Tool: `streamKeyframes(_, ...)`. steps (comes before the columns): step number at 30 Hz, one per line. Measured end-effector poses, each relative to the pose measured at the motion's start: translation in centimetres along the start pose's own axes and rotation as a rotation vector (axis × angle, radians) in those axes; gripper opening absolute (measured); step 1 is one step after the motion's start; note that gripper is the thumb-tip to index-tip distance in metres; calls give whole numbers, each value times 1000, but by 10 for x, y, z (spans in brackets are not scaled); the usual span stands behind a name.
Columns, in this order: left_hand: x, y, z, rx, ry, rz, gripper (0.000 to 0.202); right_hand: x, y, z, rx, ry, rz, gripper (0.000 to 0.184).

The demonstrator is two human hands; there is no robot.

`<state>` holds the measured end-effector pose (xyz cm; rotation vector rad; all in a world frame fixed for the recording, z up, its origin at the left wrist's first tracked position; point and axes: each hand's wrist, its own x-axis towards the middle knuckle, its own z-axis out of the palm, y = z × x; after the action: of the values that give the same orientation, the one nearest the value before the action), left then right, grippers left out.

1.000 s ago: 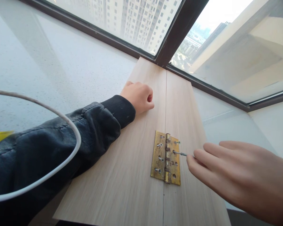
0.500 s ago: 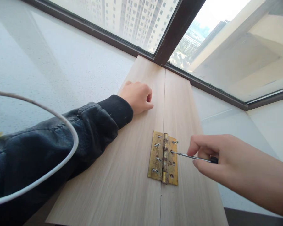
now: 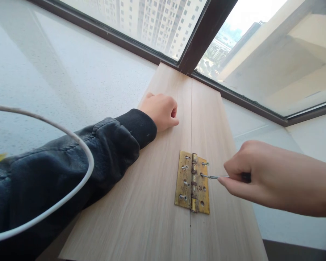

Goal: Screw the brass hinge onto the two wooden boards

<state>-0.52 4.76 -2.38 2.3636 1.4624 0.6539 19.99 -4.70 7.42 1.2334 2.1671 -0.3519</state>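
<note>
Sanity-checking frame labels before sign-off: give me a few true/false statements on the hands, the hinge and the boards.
1. The right hand holds a thin screwdriver with its tip at the right leaf of the hinge. True.
2. The left hand lies flat and open on the right board. False: it is closed in a fist, resting on the left board.
3. The hinge spans the seam between the left board and the right board. True.
4. Every hinge screw sits flush. False: several screws stand raised from the left leaf.
5. The left arm is bare. False: a dark sleeve covers it.
</note>
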Motion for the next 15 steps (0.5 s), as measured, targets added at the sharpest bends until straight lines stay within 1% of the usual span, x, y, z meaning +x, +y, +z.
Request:
streamKeyframes(1, 0, 0, 0, 1, -4, 0, 17, 2, 2, 1, 106, -49, 109, 40)
streamKeyframes(3, 1, 1, -1, 1, -12, 0, 17, 1, 5, 6, 275, -114, 257, 40)
streamKeyframes(4, 1, 1, -1, 1, -15, 0, 17, -1, 4, 9, 317, -116, 281, 38)
streamKeyframes(5, 1, 1, -1, 0, -14, 0, 17, -4, 3, 12, 307, -89, 270, 34)
streamKeyframes(6, 1, 1, -1, 0, -11, -1, 17, -7, 2, 16, 271, -48, 254, 27)
streamKeyframes(8, 1, 0, 0, 1, -6, -4, 17, -15, -1, 23, 166, 50, 236, 8)
streamKeyframes(9, 0, 0, 0, 2, -4, -6, 17, -18, -1, 26, 105, 107, 220, 4)
streamKeyframes(11, 0, -1, 0, 4, -3, -7, 18, -23, 1, 31, 7, 243, 157, 9)
streamKeyframes(13, 0, -2, 0, 6, -2, -7, 18, -27, 7, 36, -47, 390, 92, 4)
streamKeyframes(15, 0, -2, 0, 9, 1, -8, 18, -30, 13, 39, -74, 507, 58, 15)
